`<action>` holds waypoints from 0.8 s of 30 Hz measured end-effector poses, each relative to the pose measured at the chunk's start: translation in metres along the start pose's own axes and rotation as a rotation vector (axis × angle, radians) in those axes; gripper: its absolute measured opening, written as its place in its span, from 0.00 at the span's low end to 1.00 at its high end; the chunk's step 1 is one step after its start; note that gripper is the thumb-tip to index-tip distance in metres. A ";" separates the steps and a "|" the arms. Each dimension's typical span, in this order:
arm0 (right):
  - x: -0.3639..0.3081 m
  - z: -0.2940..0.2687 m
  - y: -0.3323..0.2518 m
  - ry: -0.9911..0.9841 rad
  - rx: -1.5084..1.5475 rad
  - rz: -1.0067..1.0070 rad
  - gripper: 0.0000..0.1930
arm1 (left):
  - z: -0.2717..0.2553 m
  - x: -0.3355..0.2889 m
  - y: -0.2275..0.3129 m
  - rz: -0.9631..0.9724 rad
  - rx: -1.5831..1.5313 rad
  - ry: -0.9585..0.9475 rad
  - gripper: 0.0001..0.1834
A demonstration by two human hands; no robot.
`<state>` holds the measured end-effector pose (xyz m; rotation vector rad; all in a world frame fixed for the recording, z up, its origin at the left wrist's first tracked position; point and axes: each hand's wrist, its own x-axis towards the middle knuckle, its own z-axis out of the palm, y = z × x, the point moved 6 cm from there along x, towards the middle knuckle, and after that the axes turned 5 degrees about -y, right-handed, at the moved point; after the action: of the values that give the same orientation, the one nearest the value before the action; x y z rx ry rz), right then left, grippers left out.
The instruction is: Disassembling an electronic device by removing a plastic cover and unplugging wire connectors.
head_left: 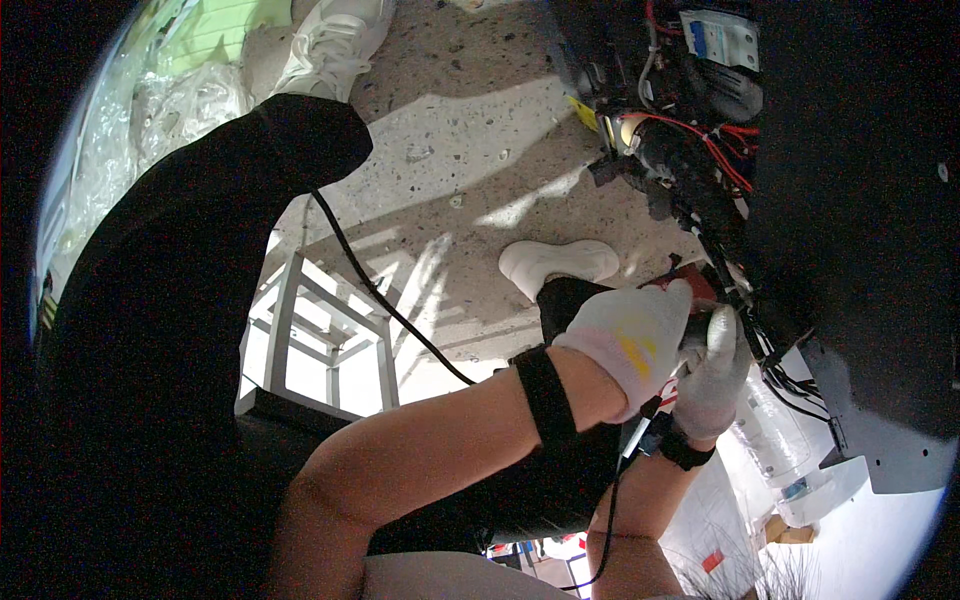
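Note:
My left hand [628,345], in a white glove with yellow marks, is bent in beside the wiring of a large dark panel [860,230]. Its fingers are curled and their tips are mostly hidden. Close against it, my right hand [712,385] wears a pale, grey-white glove, its fingers bent round a small dark part between the two hands, too hidden to name. A red piece [688,284] shows just beyond my fingertips. Beneath the gloves, near my right wrist, lies a slim white stick-like piece [636,436] on a black cord.
Bundled black and red wires [720,150] run along the panel's near side. A grey metal frame stool [285,330] stands at left, with a black cable [375,290] passing it. White shoes [555,265] rest on the speckled floor [450,140]. Clear plastic wrap [190,105] lies upper left.

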<state>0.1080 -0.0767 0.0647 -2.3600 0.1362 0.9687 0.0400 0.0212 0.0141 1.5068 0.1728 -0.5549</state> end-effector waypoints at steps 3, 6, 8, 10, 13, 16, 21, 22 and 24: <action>0.003 -0.009 -0.001 0.047 -0.173 -0.184 0.24 | 0.008 0.009 -0.010 0.065 -0.281 -0.035 0.27; -0.002 -0.018 0.014 0.057 -0.073 -0.027 0.30 | 0.016 0.018 -0.010 -0.066 -0.642 -0.397 0.22; -0.002 -0.007 0.027 -0.011 0.177 -0.007 0.33 | 0.016 0.017 -0.016 -0.063 -0.679 -0.437 0.28; 0.000 0.000 0.031 -0.075 0.420 0.016 0.36 | 0.020 0.015 -0.020 -0.055 -0.722 -0.481 0.35; 0.003 0.007 0.032 -0.212 0.531 0.061 0.38 | 0.024 0.015 -0.021 -0.073 -0.870 -0.506 0.36; 0.003 0.002 0.034 -0.226 0.577 -0.018 0.36 | 0.019 0.018 -0.022 -0.144 -0.909 -0.474 0.36; 0.004 0.002 0.029 -0.149 0.342 0.013 0.28 | -0.004 0.015 -0.014 -0.002 -0.386 -0.334 0.33; 0.005 -0.007 0.028 -0.064 0.211 -0.017 0.22 | -0.028 0.010 -0.003 0.040 -0.083 -0.213 0.32; 0.003 -0.006 0.027 0.030 0.141 0.022 0.20 | -0.031 0.003 -0.005 0.021 -0.014 -0.222 0.30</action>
<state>0.1051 -0.1018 0.0534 -2.2483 0.2349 0.9046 0.0478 0.0511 0.0055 1.4205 -0.0110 -0.6974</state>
